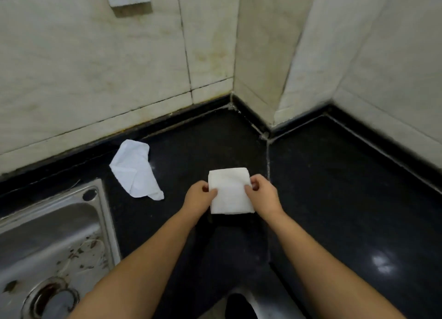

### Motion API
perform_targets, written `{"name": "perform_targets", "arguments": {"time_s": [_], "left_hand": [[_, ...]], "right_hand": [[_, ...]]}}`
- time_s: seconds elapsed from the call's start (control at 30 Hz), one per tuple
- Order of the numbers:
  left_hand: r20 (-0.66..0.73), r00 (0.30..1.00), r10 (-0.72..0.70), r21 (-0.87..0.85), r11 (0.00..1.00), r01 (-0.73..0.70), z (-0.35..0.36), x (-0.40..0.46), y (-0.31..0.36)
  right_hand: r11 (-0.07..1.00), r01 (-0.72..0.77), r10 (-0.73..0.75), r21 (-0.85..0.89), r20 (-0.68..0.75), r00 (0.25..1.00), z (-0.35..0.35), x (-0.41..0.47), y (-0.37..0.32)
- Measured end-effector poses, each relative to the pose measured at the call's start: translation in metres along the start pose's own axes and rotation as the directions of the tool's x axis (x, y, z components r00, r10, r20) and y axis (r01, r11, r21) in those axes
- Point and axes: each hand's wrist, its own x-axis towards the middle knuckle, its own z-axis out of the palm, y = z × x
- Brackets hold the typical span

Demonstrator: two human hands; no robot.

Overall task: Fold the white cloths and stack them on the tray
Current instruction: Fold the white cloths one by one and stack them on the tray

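My left hand [199, 194] and right hand [259, 192] pinch a folded white cloth [229, 191] above the black table [334, 187]; next, find the unseen tray.

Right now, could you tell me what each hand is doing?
Left hand: closed, pinching the folded cloth's left edge.
Right hand: closed, pinching its right edge.

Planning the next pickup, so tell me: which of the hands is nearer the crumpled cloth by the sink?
Left. The left hand lies just right of the crumpled cloth; the right hand sits farther right, across the folded cloth.
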Motion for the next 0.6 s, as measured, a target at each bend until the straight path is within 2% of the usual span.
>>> {"name": "perform_targets", "arguments": {"time_s": [0.13,0.27,0.43,0.6], "left_hand": [[0.242,0.967,0.08,-0.138,0.989,-0.047,0.037,-0.037,0.025],[0.465,0.867,0.177,-0.182,0.978,-0.102,0.092,-0.097,0.038],[0.712,0.657,0.25,-0.184,0.968,-0.168,0.183,-0.204,0.047],[0.897,0.402,0.184,-0.106,0.972,-0.208,0.278,-0.341,0.038]], "right_hand": [[0.984,-0.067,0.101,0.167,-0.205,0.974,-0.047,-0.061,0.031],[0.931,-0.13,0.257,0.34,-0.362,0.896,-0.088,-0.148,0.08],[0.855,-0.131,0.437,0.503,-0.56,0.704,-0.141,-0.283,0.144],[0.785,-0.06,0.573,0.617,-0.685,0.451,-0.186,-0.44,0.198]]}}
